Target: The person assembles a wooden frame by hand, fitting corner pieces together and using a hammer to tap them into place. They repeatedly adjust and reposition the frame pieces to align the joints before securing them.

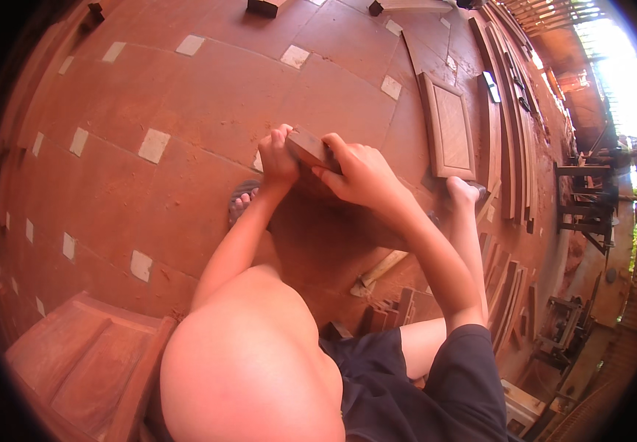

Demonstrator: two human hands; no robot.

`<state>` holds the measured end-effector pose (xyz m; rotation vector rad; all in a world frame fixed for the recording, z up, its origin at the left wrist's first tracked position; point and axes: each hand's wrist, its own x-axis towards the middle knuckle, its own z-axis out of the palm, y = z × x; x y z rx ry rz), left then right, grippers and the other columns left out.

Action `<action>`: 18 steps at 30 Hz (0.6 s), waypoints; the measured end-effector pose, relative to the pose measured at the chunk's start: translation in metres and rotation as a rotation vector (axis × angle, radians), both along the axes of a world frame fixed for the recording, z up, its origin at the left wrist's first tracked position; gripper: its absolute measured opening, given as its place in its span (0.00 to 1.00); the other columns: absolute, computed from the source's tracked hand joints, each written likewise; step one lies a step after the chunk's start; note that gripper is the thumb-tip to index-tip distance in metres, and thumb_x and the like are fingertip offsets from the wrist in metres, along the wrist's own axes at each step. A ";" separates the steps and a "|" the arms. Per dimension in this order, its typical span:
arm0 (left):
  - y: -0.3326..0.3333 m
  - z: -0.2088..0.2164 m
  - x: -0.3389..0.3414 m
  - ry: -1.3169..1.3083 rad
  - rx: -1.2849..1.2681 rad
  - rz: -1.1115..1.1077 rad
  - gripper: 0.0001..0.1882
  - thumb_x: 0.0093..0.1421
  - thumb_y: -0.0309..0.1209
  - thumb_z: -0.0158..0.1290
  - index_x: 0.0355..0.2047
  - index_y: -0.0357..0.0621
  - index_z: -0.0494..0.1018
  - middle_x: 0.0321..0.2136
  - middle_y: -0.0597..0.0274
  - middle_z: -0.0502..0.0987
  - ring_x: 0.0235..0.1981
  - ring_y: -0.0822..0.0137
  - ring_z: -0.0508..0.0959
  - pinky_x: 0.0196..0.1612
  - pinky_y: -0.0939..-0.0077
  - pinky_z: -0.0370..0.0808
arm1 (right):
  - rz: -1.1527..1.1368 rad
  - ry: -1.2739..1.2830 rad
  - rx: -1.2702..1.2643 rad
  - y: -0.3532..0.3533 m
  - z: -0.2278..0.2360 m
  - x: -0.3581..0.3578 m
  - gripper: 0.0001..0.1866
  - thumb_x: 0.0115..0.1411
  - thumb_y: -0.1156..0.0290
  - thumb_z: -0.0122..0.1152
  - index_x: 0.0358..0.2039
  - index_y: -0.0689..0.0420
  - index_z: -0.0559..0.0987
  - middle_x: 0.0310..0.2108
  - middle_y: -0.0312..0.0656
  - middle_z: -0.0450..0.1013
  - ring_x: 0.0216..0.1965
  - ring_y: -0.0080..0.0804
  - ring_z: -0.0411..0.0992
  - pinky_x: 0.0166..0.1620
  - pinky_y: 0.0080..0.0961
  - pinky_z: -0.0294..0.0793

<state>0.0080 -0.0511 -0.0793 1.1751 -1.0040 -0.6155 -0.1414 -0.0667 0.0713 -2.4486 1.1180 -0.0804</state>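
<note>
Above centre, your left hand (278, 157) and right hand (365, 174) are gripping a straight-edged reddish-brown wooden board (310, 149) between them, edge slanting down rightward.

From my remote position, I observe one reddish-brown wooden workpiece (309, 149) held between the left hand (278, 158) and the right hand (366, 174), its narrow flat edge uppermost and slanting down to the right, its lower portion too shadowed to delimit.
</note>
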 end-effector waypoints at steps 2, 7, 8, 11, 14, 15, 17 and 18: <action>0.000 0.005 -0.002 0.033 0.034 0.020 0.31 0.72 0.48 0.27 0.24 0.38 0.69 0.19 0.58 0.73 0.24 0.65 0.74 0.29 0.67 0.68 | 0.063 0.046 0.038 -0.017 0.001 0.004 0.19 0.57 0.60 0.64 0.40 0.62 0.72 0.26 0.56 0.76 0.31 0.58 0.76 0.35 0.46 0.74; -0.002 0.007 -0.019 0.162 0.108 0.229 0.32 0.73 0.46 0.27 0.27 0.35 0.73 0.23 0.50 0.77 0.27 0.57 0.78 0.33 0.60 0.72 | 0.080 0.060 -0.034 -0.028 -0.004 0.038 0.21 0.58 0.57 0.60 0.36 0.65 0.71 0.25 0.59 0.75 0.30 0.60 0.76 0.35 0.47 0.75; -0.002 0.006 -0.019 0.147 0.102 0.187 0.32 0.72 0.46 0.27 0.27 0.35 0.73 0.22 0.50 0.77 0.26 0.57 0.78 0.32 0.60 0.71 | 0.062 0.074 -0.023 -0.027 -0.002 0.038 0.21 0.58 0.57 0.60 0.35 0.65 0.71 0.25 0.59 0.75 0.30 0.60 0.76 0.35 0.48 0.76; -0.007 0.003 -0.015 0.032 0.064 0.137 0.32 0.71 0.47 0.27 0.24 0.35 0.71 0.20 0.50 0.75 0.24 0.58 0.77 0.30 0.60 0.70 | 0.082 0.070 -0.006 -0.025 0.000 0.032 0.21 0.59 0.56 0.59 0.35 0.66 0.71 0.25 0.59 0.76 0.29 0.61 0.76 0.35 0.48 0.75; -0.014 -0.006 -0.016 -0.093 0.015 0.200 0.31 0.71 0.46 0.28 0.22 0.35 0.68 0.17 0.51 0.73 0.21 0.58 0.75 0.27 0.61 0.68 | 0.129 0.040 -0.018 -0.028 -0.002 0.031 0.22 0.60 0.55 0.59 0.35 0.66 0.70 0.24 0.59 0.75 0.28 0.60 0.76 0.34 0.49 0.75; -0.015 -0.008 -0.018 -0.057 0.020 0.194 0.31 0.71 0.46 0.28 0.22 0.35 0.68 0.16 0.51 0.72 0.20 0.57 0.74 0.26 0.61 0.67 | 0.143 0.034 -0.027 -0.030 -0.001 0.029 0.22 0.60 0.54 0.59 0.35 0.65 0.70 0.24 0.59 0.75 0.28 0.60 0.76 0.33 0.49 0.75; -0.014 -0.010 -0.023 -0.056 0.021 0.154 0.31 0.71 0.45 0.27 0.21 0.36 0.67 0.15 0.52 0.71 0.18 0.57 0.73 0.25 0.62 0.65 | 0.077 0.027 -0.069 -0.030 0.016 0.017 0.21 0.61 0.55 0.60 0.35 0.65 0.70 0.24 0.58 0.75 0.28 0.59 0.76 0.32 0.48 0.74; -0.015 -0.010 -0.016 -0.004 0.054 0.126 0.31 0.71 0.45 0.27 0.21 0.36 0.68 0.15 0.52 0.71 0.18 0.57 0.73 0.25 0.63 0.65 | 0.064 0.009 -0.091 -0.032 0.034 0.018 0.21 0.61 0.56 0.61 0.34 0.64 0.70 0.24 0.58 0.75 0.28 0.59 0.75 0.31 0.47 0.73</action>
